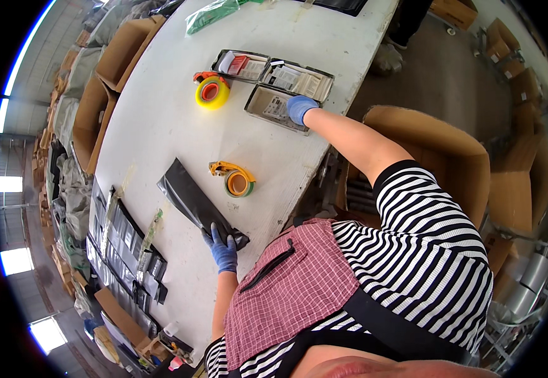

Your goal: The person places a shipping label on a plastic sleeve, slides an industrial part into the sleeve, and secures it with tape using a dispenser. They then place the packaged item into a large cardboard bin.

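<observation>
My left hand [224, 254], in a blue glove, grips the near end of a long, flat black plastic package [192, 198] lying slantwise on the white table. My right hand [301, 110], gloved likewise, reaches into the nearest compartment of a grey tray [261, 106] that holds paper labels. Its fingers look curled against the labels; whether a label is between them is hidden. Two more compartments adjoin it, with printed slips [298, 80] and a small red packet [238, 63].
A yellow tape roll in a dispenser [212, 92] stands left of the tray. An orange tape dispenser [233, 179] lies nearer. Wrapped black packages [123, 236] line the table's left side. An open carton [431, 135] stands beyond the right edge; green plastic [214, 15] lies at the far end.
</observation>
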Demonstrator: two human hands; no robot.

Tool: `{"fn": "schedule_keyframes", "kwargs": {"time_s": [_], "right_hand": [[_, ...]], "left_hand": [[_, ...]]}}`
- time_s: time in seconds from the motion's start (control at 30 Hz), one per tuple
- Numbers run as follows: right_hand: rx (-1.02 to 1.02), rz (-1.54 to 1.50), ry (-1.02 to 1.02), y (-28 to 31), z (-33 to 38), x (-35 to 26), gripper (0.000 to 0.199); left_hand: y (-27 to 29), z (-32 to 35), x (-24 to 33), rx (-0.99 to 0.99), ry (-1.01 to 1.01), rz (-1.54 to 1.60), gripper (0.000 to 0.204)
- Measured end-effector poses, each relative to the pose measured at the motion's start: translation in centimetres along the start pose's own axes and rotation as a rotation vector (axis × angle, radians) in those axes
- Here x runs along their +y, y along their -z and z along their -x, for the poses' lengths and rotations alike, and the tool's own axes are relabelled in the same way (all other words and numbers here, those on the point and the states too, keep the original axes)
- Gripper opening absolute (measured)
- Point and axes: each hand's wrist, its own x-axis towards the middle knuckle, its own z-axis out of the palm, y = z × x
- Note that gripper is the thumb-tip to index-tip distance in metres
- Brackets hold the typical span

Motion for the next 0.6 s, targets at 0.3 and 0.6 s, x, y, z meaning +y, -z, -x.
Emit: {"fn": "schedule_keyframes", "kwargs": {"time_s": [0.3,0.6], "right_hand": [[0.08,-0.007,0.132,0.5,1.6,0.6,0.017],[0.364,-0.358,0.337,4.8,8.1,-2.5,0.016]], "left_hand": [[0.2,-0.2,0.1,-0.016,0.011,-0.004,0.078],[3.3,-3.9,6.9,0.003,-0.228,0.029,0.057]]}}
